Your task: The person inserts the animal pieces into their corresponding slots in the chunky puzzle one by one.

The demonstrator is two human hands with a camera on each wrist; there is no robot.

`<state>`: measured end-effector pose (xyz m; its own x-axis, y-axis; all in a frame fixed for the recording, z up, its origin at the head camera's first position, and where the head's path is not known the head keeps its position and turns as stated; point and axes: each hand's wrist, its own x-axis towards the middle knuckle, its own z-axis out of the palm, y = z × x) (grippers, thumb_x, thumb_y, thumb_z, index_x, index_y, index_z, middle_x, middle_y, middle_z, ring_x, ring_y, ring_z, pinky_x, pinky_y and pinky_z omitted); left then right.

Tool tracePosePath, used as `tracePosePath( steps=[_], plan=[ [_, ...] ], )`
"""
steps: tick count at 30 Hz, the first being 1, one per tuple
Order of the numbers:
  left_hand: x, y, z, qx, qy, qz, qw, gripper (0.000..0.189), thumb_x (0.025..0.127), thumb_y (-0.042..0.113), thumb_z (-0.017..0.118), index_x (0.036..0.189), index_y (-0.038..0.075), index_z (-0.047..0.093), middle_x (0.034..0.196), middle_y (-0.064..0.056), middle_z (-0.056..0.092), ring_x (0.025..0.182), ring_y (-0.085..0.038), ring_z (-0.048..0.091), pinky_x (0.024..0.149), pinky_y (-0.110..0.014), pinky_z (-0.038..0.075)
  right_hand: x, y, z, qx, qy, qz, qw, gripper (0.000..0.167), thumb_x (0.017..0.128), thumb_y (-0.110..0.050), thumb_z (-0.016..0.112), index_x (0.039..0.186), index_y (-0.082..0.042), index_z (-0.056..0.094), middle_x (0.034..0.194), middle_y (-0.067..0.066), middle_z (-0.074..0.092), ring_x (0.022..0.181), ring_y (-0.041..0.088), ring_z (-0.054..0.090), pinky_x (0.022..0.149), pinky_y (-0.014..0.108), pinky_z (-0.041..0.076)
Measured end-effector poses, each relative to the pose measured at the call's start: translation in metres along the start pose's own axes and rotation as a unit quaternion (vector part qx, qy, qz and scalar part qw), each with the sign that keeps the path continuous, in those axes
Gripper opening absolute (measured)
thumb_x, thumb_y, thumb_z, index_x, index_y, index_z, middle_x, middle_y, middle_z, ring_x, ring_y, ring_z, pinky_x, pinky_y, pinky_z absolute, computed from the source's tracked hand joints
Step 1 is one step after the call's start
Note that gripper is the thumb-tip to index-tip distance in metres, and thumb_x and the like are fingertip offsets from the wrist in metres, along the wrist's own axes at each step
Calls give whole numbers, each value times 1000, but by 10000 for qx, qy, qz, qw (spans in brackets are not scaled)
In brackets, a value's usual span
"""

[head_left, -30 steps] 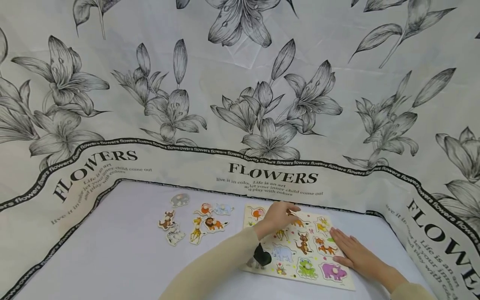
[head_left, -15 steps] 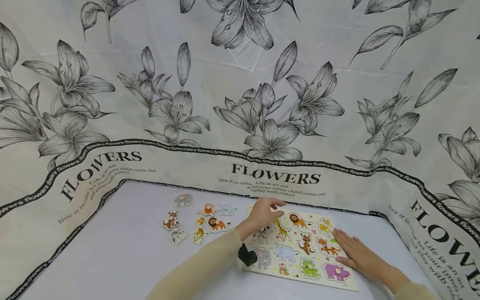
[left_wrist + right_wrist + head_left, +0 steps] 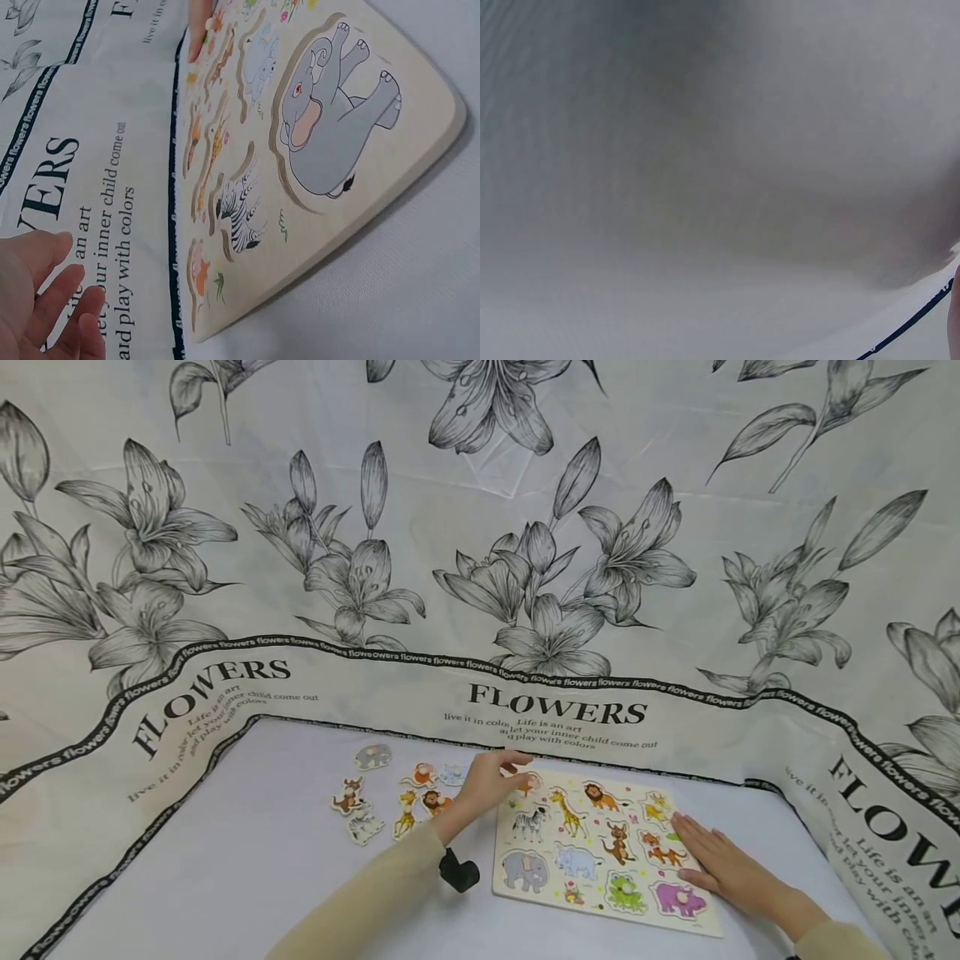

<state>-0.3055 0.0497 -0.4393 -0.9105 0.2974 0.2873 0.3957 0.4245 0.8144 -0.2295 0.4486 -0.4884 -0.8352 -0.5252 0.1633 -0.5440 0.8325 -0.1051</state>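
My left hand (image 3: 483,785) hovers by the far left corner of an animal puzzle board (image 3: 592,829), its fingers loosely bent. Nothing sits between those fingers in the left wrist view, where the hand (image 3: 52,300) appears at lower left. Along the board's right edge lies my right hand (image 3: 727,864), fingers stretched out and touching the board. A frog piece (image 3: 625,892) and a purple hippo piece (image 3: 679,900) sit in the near right part. The grey elephant recess (image 3: 322,124) and the zebra recess (image 3: 241,214) show only printed pictures.
Left of the board lie loose pieces: a grey elephant (image 3: 372,757), a kangaroo (image 3: 348,796), a zebra (image 3: 364,824), a giraffe (image 3: 405,812), a lion (image 3: 435,802) and others partly behind my left arm. Flower-printed cloth (image 3: 555,702) rises behind. Blurred pale fabric fills the right wrist view.
My left hand has drawn leftward from over the board toward the loose pieces, uncovering the lion, zebra and elephant pictures. The right hand has kept its place at the board's edge.
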Motion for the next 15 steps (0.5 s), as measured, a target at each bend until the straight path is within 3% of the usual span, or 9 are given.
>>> tracePosePath(
  steps=[5,15],
  plan=[
    [-6,-7,-10,160,199,24,9997,28,88,15,69,115,10,70,113,-4,71,96,-22,65,72,-22,50,1,1,0,-5,-42,21,10000,71,95,-34,56,149,0,26,155,19,28,133,-20,-19,103,4,-18],
    [-21,-22,-35,280,473,32,9985,27,87,12,70,114,9,70,112,-6,72,93,-19,66,74,-22,51,1,2,0,-74,-29,18,10000,71,95,-35,57,149,1,27,158,14,24,132,-21,-20,103,4,-18]
  ],
)
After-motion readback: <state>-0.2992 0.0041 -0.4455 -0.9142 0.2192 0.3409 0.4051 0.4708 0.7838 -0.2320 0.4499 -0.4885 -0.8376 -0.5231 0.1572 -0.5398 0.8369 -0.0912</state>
